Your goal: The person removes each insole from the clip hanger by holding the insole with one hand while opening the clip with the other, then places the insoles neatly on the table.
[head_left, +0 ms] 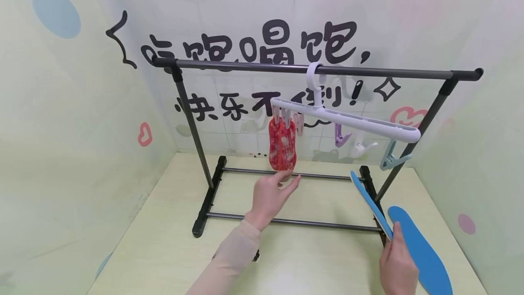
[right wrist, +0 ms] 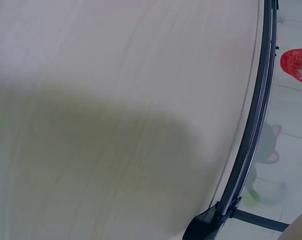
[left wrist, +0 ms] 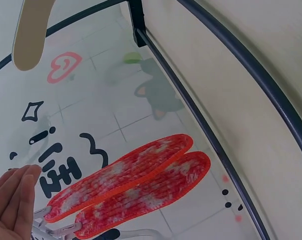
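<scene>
Two red-and-white patterned insoles [left wrist: 145,185] hang from small clips at the left end of a lavender hanger [head_left: 364,124]; in the head view they overlap [head_left: 282,144]. My left hand [head_left: 270,195] is just below and in front of them, fingers extended and holding nothing. The left wrist view shows its straight fingers [left wrist: 15,195] apart from the insoles. My right hand [head_left: 398,261] grips a blue insole [head_left: 370,204], tilted upward and seen nearly edge-on. A second blue insole [head_left: 425,254] lies on the table beside that hand. The right wrist view does not show the grip.
A black rack [head_left: 245,66] carries the hanger by its hook, its feet on the pale wooden table [head_left: 311,258]. Further along the hanger hang a pink clip [head_left: 299,124], a purple clip [head_left: 340,135], a white clip [head_left: 361,147] and a teal clip [head_left: 393,156]. Lettered wall behind.
</scene>
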Motion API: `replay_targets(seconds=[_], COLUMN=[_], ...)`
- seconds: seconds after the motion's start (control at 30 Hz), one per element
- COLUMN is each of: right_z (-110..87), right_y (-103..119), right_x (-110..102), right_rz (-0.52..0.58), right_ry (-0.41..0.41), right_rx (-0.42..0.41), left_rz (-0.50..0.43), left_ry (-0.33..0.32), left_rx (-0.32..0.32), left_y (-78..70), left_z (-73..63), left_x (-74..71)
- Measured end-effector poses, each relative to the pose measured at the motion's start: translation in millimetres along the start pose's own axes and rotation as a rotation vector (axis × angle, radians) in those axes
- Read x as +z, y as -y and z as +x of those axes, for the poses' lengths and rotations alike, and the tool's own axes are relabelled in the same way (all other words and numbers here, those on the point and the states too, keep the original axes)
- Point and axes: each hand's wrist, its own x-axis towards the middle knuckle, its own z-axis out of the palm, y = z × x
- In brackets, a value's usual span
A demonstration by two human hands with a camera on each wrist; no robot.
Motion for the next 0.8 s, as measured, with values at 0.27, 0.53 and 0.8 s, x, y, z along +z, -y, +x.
replay_targets(seconds=[0.27, 0.53, 0.8], right_z=[0.9, -2.5, -1.8], right_y=[-10.9, -28.9, -38.0], right_x=[-5.7, -9.8, -12.9], right_rz=[-0.075, -0.098, -0.107], right_ry=[0.037, -0.019, -0.065], right_rx=[0.063, 0.095, 0.088], left_rz=[0.017, 0.030, 0.021], left_ry=[0.045, 0.047, 0.035], left_rx=[-0.049, -0.061, -0.071], left_y=[5.7, 12.2, 16.0], left_z=[-6.1, -10.7, -16.1], left_x=[-2.5, -4.2, -5.4])
